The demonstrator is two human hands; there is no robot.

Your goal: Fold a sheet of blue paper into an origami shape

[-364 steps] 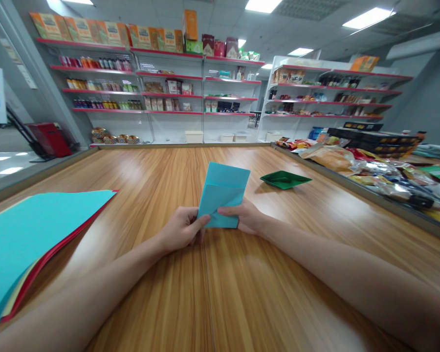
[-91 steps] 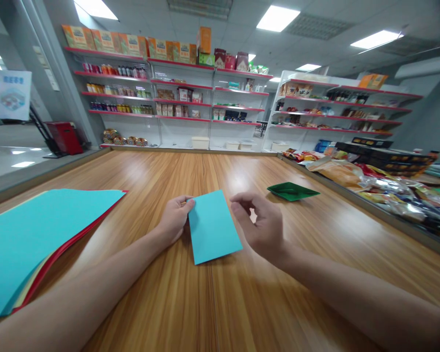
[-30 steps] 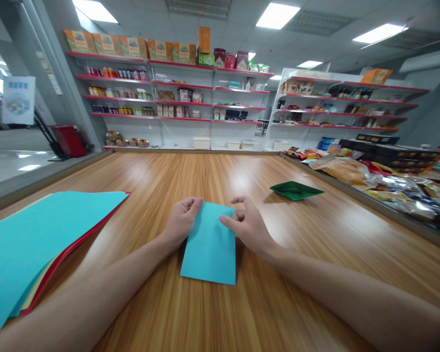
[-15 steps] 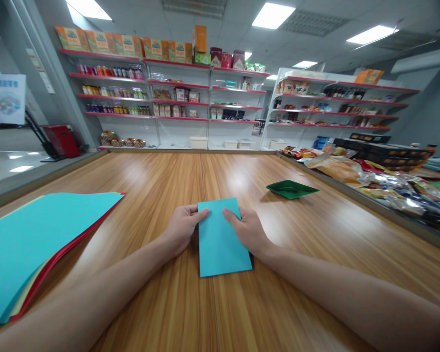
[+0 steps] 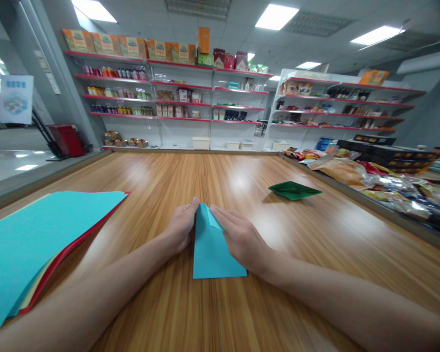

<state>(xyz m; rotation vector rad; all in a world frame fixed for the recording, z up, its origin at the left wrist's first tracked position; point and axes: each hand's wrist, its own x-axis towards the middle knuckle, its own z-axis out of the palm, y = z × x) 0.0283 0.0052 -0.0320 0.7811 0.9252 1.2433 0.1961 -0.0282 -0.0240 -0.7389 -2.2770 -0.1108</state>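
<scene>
A folded sheet of light blue paper rests on the wooden table in front of me, its far right corner turned over toward the middle. My left hand grips the far left edge, thumb raised at the top corner. Across the turned corner lies my right hand, its fingers together and pressing the flap; what its thumb does is hidden. To the right, beyond my right hand, sits a green folded paper piece, shaped like a shallow boat.
A stack of large coloured sheets, blue on top with cream and red beneath, lies at the left. Packaged snacks and dark boxes are heaped beyond the table's right edge. Stocked shelves stand behind the table.
The blue paper's far right corner has been folded inward. My right hand has shifted from holding the right edge to lying over the flap. The view has turned slightly left.
</scene>
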